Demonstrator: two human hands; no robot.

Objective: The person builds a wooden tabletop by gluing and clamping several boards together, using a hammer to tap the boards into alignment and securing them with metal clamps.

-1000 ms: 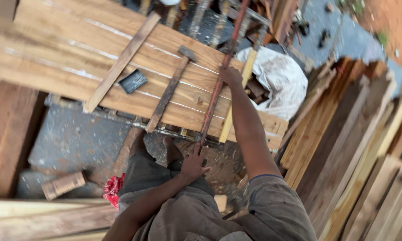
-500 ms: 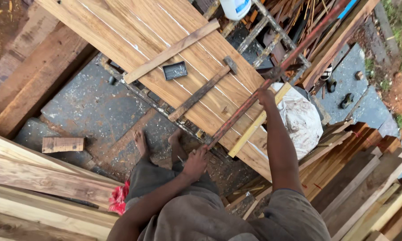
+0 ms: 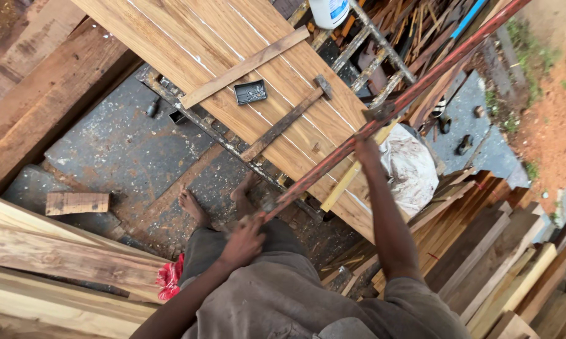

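Observation:
I hold a long red metal bar clamp that runs diagonally from my waist up to the top right. My left hand grips its near end just above my bare feet. My right hand grips the bar farther along, over the edge of a wide panel of joined wooden boards. On that panel lie a hammer with a wooden handle, a thin wooden batten and a small black tray of nails.
Stacks of timber planks lie at the left and at the lower right. A white sack sits beside the panel. A white plastic bottle stands at the top. A small wood block rests on the dark floor.
The view has swung left and down. The red bar has tilted from near upright to a steep diagonal toward the top right, with both hands staying on it.

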